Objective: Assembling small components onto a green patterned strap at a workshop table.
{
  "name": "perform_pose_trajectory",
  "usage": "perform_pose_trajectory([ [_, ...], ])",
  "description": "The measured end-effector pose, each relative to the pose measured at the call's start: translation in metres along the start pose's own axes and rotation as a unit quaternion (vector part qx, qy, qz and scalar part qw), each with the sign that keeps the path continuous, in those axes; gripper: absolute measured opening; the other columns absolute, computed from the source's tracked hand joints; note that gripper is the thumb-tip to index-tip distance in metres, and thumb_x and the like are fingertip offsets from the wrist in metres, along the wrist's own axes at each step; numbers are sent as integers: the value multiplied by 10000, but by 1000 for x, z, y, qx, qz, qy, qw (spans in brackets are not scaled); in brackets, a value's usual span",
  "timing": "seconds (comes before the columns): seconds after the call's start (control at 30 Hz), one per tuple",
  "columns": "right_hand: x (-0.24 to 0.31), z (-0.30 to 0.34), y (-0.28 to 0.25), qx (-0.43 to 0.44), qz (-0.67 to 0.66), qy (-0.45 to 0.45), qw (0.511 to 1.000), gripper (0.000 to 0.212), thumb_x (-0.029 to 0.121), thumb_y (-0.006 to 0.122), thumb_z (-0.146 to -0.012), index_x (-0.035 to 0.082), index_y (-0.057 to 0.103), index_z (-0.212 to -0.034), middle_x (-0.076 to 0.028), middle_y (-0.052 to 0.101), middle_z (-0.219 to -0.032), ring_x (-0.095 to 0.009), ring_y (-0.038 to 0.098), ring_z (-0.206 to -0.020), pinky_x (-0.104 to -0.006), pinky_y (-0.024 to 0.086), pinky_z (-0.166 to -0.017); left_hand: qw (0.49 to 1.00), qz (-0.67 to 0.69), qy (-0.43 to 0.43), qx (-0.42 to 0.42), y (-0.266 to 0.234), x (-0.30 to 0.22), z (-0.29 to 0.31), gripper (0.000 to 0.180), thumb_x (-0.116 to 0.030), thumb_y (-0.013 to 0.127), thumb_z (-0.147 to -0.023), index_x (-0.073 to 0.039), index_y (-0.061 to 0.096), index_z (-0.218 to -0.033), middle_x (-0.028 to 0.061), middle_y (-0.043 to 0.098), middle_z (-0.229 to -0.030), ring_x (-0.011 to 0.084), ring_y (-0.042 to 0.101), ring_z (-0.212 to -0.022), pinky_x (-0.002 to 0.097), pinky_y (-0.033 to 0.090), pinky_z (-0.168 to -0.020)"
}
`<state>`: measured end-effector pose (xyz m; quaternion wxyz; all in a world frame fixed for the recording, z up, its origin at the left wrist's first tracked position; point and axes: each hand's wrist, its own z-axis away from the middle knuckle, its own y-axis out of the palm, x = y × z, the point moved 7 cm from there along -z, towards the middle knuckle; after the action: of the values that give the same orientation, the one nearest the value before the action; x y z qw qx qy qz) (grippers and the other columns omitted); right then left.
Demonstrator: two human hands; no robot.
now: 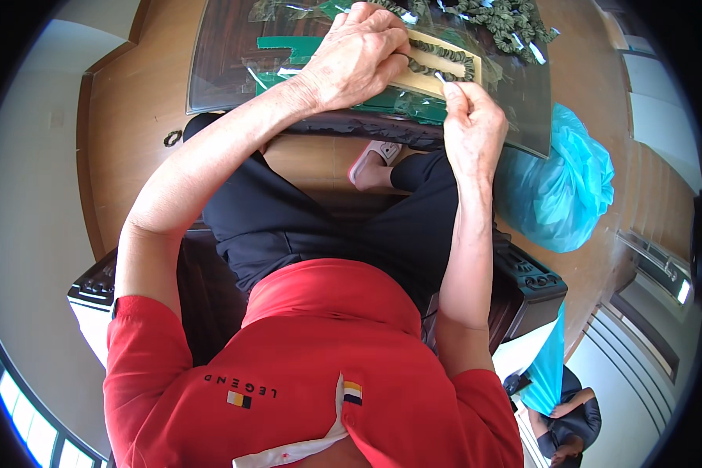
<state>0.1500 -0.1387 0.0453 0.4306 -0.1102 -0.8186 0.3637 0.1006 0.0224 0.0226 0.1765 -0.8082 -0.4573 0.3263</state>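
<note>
A beige card (415,79) lies on the table, with a dark olive gathered fabric band, like a scrunchie (469,67), looped on it. My left hand (356,61) rests over the card's left end, its fingers curled closed; what they grip is hidden beneath them. At the card's near right edge, my right hand (476,125) pinches between thumb and forefinger near a small white strip (440,77) that sticks out beside the band. Green sheets (280,42) and crumpled clear plastic lie under and around the card.
A pile of similar olive scrunchies (511,23) with white tags fills the far right of the glass-topped table (222,58). A blue plastic bag (561,187) stands at its right. One dark ring (172,139) lies on the floor. Another person (569,421) sits at lower right.
</note>
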Motion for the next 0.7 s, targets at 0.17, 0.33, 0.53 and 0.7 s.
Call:
perform_pose_trajectory([
  [0.17,14,15,-1,-39,4,-65,997,38,65,665,-869,53,697,-886,-48,674,-777,-233,592,-603,-343,478,-595,991,16,-96,94,10,15,-5,163,-186,500,-951,-91,620,-896,88,554,-975,269,441,-909,386,353,-886],
  [0.33,27,21,8,-70,23,-90,993,70,65,656,-873,64,698,-929,-46,690,-841,-247,622,-673,-339,490,-644,969,47,-158,184,14,24,-8,215,-210,463,-975,-90,632,-919,91,558,-989,271,444,-911,389,342,-887],
  [0.53,27,17,11,-87,60,-92,990,72,88,647,-882,83,696,-935,-44,674,-836,-270,622,-676,-360,491,-641,955,101,-186,210,13,31,-6,258,-240,437,-995,-88,638,-939,95,567,-1010,269,449,-921,397,332,-892],
  [0.7,28,15,11,-85,84,-89,989,76,102,646,-885,85,697,-939,-42,674,-843,-271,622,-676,-362,492,-641,939,150,-213,224,16,34,-3,296,-266,416,-1012,-85,643,-955,99,574,-1027,268,453,-929,404,324,-896],
])
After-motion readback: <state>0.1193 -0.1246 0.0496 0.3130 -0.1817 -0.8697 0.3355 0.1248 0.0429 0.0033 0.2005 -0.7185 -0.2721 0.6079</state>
